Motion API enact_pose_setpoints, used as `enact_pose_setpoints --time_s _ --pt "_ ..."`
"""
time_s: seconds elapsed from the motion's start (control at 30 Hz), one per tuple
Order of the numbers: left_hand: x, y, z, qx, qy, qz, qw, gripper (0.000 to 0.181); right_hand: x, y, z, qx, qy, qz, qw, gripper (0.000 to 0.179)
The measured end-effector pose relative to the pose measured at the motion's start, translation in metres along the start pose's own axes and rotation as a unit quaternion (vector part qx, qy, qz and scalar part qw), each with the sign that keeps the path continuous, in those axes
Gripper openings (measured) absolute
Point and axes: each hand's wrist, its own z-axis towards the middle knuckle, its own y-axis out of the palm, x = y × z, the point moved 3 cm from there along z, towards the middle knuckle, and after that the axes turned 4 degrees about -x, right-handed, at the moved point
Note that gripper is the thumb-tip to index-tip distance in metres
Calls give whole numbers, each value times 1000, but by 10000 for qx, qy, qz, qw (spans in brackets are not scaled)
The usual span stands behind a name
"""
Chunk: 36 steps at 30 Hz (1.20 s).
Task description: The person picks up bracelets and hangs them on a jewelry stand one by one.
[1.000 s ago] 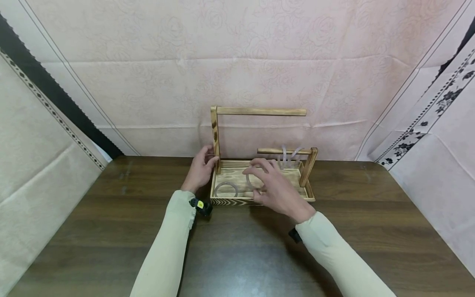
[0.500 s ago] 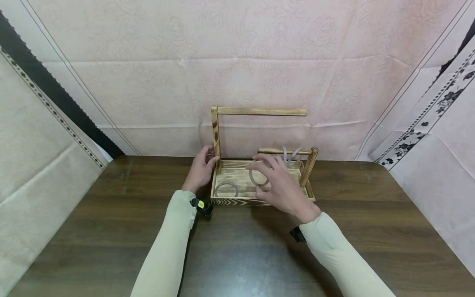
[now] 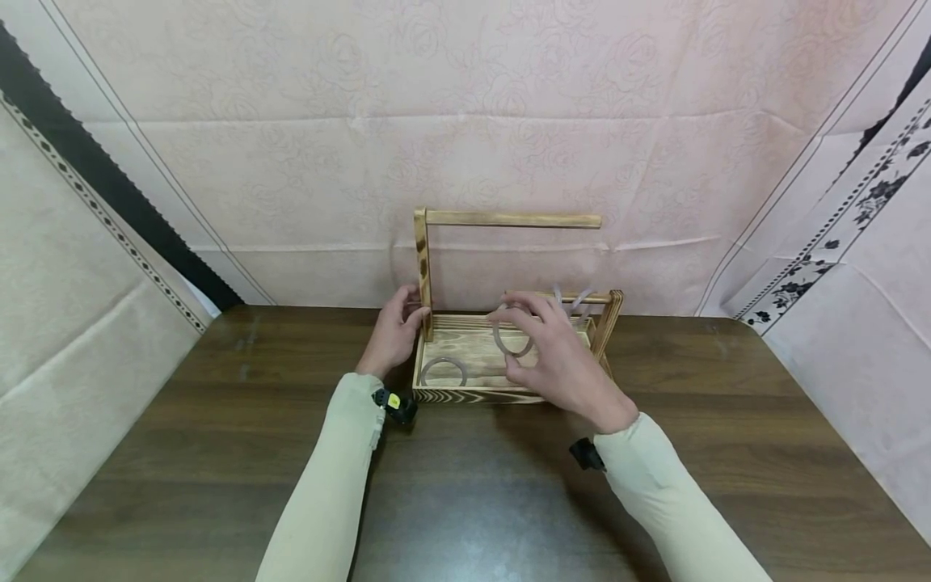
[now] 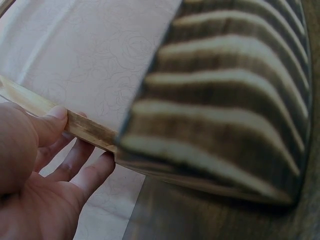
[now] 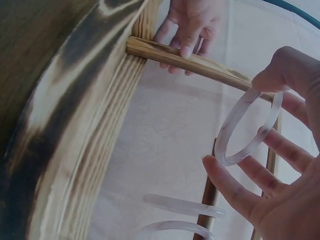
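Note:
A wooden jewellery stand [image 3: 465,396] has a shallow tray, a tall left post [image 3: 423,271] with a long bar, and a lower bar at right. My left hand [image 3: 393,333] pinches the left post between thumb and fingers, clear in the left wrist view. My right hand [image 3: 558,362] holds a pale translucent bangle [image 5: 231,121] by its rim with thumb and fingertips, above the tray. Another bangle [image 3: 441,360] lies in the tray's front left corner. On the lower bar [image 3: 600,297] hang bangles [image 5: 182,205], partly hidden by the right hand in the head view.
The stand is near the back edge of a dark wooden table [image 3: 465,493]. Behind it hangs a pale patterned cloth [image 3: 509,145]. The long upper bar [image 3: 512,219] reaches right with a free end, above the tray.
My right hand has risen slightly and moved right with the bangle, nearer the lower bar. The left hand keeps its grip on the post.

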Motion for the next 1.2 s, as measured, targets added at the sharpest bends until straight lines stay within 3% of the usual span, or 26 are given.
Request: enact_pose_setpoints --time_s 0.57,1.2 --pt "2 1 -1 -25 2 -82 10000 31 2 -14 6 189 322 221 9991 54" --pt "1 1 -1 3 -97 -12 10000 30 7 -28 17 710 314 438 9960 54"
